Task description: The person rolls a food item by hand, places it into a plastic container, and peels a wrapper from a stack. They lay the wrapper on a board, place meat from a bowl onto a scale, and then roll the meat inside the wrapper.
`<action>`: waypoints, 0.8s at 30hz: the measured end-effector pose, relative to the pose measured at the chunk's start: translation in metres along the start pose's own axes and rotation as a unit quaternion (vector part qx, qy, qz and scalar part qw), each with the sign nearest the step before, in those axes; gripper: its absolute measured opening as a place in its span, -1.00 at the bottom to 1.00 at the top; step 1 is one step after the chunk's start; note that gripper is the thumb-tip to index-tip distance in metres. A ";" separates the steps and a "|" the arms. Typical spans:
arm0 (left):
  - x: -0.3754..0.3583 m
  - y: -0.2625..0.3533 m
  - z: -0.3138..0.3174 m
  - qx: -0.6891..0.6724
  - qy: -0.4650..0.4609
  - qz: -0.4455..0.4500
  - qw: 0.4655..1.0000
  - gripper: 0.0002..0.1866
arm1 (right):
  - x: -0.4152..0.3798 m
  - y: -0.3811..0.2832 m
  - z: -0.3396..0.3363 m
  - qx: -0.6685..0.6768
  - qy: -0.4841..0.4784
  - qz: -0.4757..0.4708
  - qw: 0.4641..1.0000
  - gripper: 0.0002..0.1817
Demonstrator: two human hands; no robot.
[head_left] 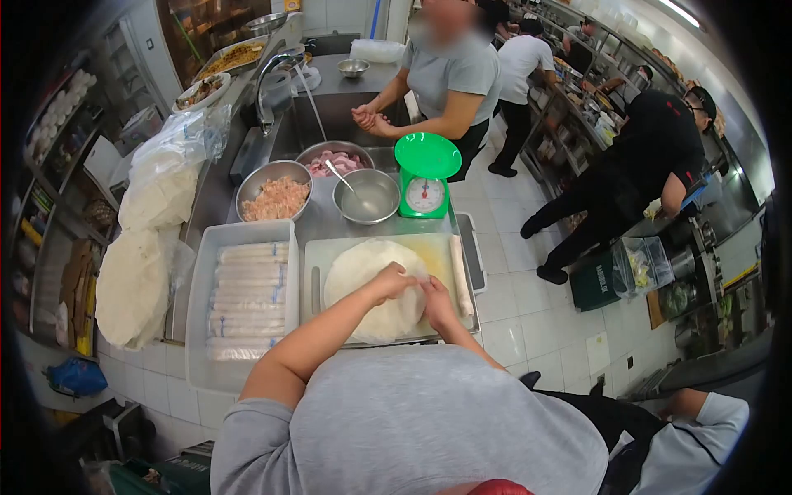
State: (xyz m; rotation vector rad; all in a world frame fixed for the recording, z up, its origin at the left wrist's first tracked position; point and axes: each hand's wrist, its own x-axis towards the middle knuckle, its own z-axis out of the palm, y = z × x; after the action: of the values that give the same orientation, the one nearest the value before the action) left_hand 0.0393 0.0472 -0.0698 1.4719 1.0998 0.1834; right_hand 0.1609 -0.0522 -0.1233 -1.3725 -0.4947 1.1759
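Note:
A stack of thin, round, pale wrapper sheets (351, 276) lies on the white cutting board (315, 256) in front of me. My left hand (391, 282) pinches the edge of a wrapper sheet at the stack's right side. Close beside it, my right hand (437, 302) grips the same translucent sheet, which is partly lifted. A long, pale filled roll (460, 272) lies along the board's right edge. To the left, a clear plastic bin (195, 301) holds several wrapped rolls (252, 275).
Beyond the board stand a bowl of minced filling (276, 198), a bowl with a spoon (363, 202) and a green scale (426, 177). More wrapper sheets (136, 280) lie at left. A co-worker (454, 78) stands at the sink (330, 115), where water runs. Others work at right.

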 end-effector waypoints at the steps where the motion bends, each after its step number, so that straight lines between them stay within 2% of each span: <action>1: -0.005 -0.003 0.006 0.062 -0.011 0.006 0.998 -0.43 | 0.002 0.001 0.000 0.011 -0.009 -0.004 1.000 -0.69; 4: -0.014 -0.008 0.017 0.158 0.074 0.097 0.980 -0.42 | 0.003 -0.006 0.006 0.049 -0.051 -0.003 0.997 -0.67; 6: -0.010 -0.010 0.016 0.147 0.081 0.099 0.981 -0.40 | -0.012 -0.023 0.017 0.083 -0.097 0.018 0.992 -0.64; 7: -0.007 -0.013 0.014 0.142 0.085 0.099 0.981 -0.38 | -0.018 -0.028 0.022 0.059 -0.089 0.030 0.994 -0.65; 10: -0.001 -0.024 0.014 0.052 0.081 0.109 0.989 -0.47 | -0.033 -0.042 0.031 0.023 -0.061 0.048 0.997 -0.67; 12: -0.003 -0.027 0.014 0.078 0.082 0.102 0.988 -0.52 | -0.042 -0.044 0.036 0.048 -0.032 0.038 0.998 -0.70; 16: -0.005 -0.027 0.014 0.161 0.087 0.109 0.977 -0.61 | -0.017 -0.002 0.010 0.060 -0.037 0.024 0.997 -0.77; 19: -0.019 -0.025 0.014 0.146 0.058 0.074 0.985 -0.66 | -0.027 -0.003 0.014 0.099 0.007 0.058 0.993 -0.77; 21: -0.020 -0.017 0.008 0.144 0.039 0.088 0.985 -0.67 | -0.029 -0.020 0.020 0.125 0.024 0.074 0.989 -0.76; 24: -0.018 -0.025 0.010 0.096 0.006 0.116 0.989 -0.69 | -0.023 -0.013 0.012 0.095 -0.009 0.054 0.994 -0.73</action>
State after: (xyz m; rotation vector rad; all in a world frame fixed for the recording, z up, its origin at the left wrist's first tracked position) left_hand 0.0240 0.0235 -0.0847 1.7744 0.9743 0.2559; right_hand 0.1458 -0.0632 -0.1010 -1.2379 -0.3158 1.2890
